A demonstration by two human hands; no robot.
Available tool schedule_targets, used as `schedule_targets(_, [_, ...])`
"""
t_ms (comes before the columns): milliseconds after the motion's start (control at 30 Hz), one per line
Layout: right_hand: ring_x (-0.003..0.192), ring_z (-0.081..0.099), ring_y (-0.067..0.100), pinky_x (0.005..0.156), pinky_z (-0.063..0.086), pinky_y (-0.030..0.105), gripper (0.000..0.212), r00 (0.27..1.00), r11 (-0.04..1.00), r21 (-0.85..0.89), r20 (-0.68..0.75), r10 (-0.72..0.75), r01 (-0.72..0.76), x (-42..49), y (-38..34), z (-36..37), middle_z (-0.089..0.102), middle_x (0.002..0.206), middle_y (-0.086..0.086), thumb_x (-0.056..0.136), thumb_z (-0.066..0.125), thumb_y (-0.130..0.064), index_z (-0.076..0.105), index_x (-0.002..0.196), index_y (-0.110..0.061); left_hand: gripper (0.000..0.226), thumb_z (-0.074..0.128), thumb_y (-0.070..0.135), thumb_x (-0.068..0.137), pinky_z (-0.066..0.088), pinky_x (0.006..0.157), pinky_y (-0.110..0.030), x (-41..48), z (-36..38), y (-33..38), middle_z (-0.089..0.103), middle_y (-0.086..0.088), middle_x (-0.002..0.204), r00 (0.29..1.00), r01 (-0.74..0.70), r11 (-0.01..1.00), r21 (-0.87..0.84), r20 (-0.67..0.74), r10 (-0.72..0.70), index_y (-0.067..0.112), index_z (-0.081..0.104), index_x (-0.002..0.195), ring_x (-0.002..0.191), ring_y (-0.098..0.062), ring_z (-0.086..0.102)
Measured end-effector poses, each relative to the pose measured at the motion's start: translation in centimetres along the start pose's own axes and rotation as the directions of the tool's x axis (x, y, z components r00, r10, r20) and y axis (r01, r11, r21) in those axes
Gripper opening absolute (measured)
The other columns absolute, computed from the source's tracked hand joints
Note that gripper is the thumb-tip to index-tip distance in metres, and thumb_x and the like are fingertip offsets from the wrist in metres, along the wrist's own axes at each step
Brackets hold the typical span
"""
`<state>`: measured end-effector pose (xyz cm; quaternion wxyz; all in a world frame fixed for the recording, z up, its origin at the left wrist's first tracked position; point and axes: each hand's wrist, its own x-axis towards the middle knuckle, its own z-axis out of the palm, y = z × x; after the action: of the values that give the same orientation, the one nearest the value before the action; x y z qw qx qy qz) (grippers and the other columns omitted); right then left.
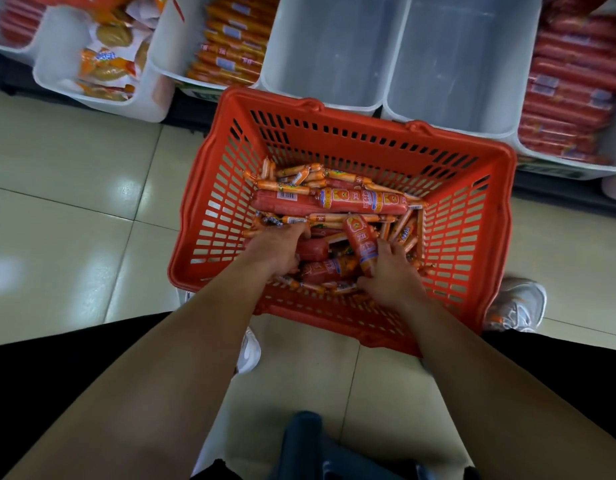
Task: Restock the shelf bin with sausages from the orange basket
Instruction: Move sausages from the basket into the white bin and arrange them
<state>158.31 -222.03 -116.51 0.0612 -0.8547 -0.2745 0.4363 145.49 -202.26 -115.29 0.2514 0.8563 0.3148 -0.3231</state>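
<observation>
The orange basket (473,244) stands on the floor in front of the shelf, holding several thick red sausages and thin orange ones. Both my hands are inside it. My right hand (389,275) is closed around a thick red sausage (363,242) that tilts up out of the pile. My left hand (277,249) presses palm down into the pile, its fingers curled among the sausages; what it grips is hidden. Two large red sausages (334,200) lie across the middle of the basket. Two white shelf bins (329,46) (462,57) just beyond the basket hold nothing.
A bin of red sausages (573,91) sits at the right, a bin of orange sausages (230,46) left of the bare ones, and a bin of bagged goods (105,57) farther left. My white shoes (516,304) flank the basket on the tiled floor (67,202).
</observation>
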Motion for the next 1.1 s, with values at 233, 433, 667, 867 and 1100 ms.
schedule_targets(233, [0.139,0.037,0.043,0.110,0.038,0.057,0.097,0.999,0.999,0.025,0.031,-0.043,0.042,0.3,0.7,-0.3,0.021,0.161,0.018,0.087,0.066,-0.040,0.005,0.159,-0.020,0.069,0.070,0.039,0.087,0.030,0.113,-0.055,0.4,0.7,-0.5,0.029,0.003,0.154,0.998,-0.021,0.995,0.101,0.069,0.014,0.038,0.039,0.148,0.137,-0.033,0.027])
schedule_targets(433, [0.129,0.049,0.039,0.106,0.042,0.052,0.093,0.996,0.993,0.098,0.061,-0.067,0.061,0.1,1.0,0.1,0.040,0.153,0.018,0.093,0.061,-0.046,-0.002,0.159,-0.030,0.065,0.075,0.038,0.084,0.033,0.111,-0.049,-0.4,0.7,-0.7,0.036,0.000,0.147,0.999,-0.042,0.999,-0.011,0.026,0.042,0.033,0.042,0.140,0.135,-0.030,0.033])
schedule_targets(667, [0.128,0.050,0.038,0.103,0.044,0.046,0.084,0.997,0.984,0.168,0.021,-0.070,0.066,-0.5,1.3,0.4,0.042,0.152,0.016,0.097,0.053,-0.051,-0.002,0.159,-0.036,0.063,0.064,0.052,0.089,0.042,0.104,-0.041,-0.4,0.5,0.9,0.043,0.002,0.145,0.985,-0.150,0.961,-0.231,-0.123,0.124,0.037,0.035,0.143,0.127,-0.025,0.049])
schedule_targets(867, [0.109,0.061,0.035,0.091,0.051,0.047,0.075,0.998,0.994,0.107,-0.061,0.016,-0.009,-0.7,1.7,0.2,0.060,0.131,0.013,0.095,0.051,-0.054,0.011,0.155,-0.031,0.071,0.062,0.047,0.091,0.035,0.111,-0.051,0.7,1.6,1.2,0.039,-0.007,0.147,0.996,-0.064,0.997,0.035,-0.066,0.066,0.025,0.031,0.150,0.136,-0.032,0.034])
schedule_targets(1100, [0.105,0.064,0.033,0.089,0.053,0.044,0.077,0.993,0.973,0.228,-0.106,0.054,-0.029,-0.4,2.6,-0.4,0.063,0.125,0.014,0.097,0.055,-0.048,0.017,0.158,-0.020,0.059,0.064,0.030,0.092,0.036,0.108,-0.055,0.8,1.4,0.8,0.037,-0.009,0.143,1.000,-0.006,0.996,0.094,0.015,0.005,0.023,0.033,0.142,0.128,-0.037,0.042])
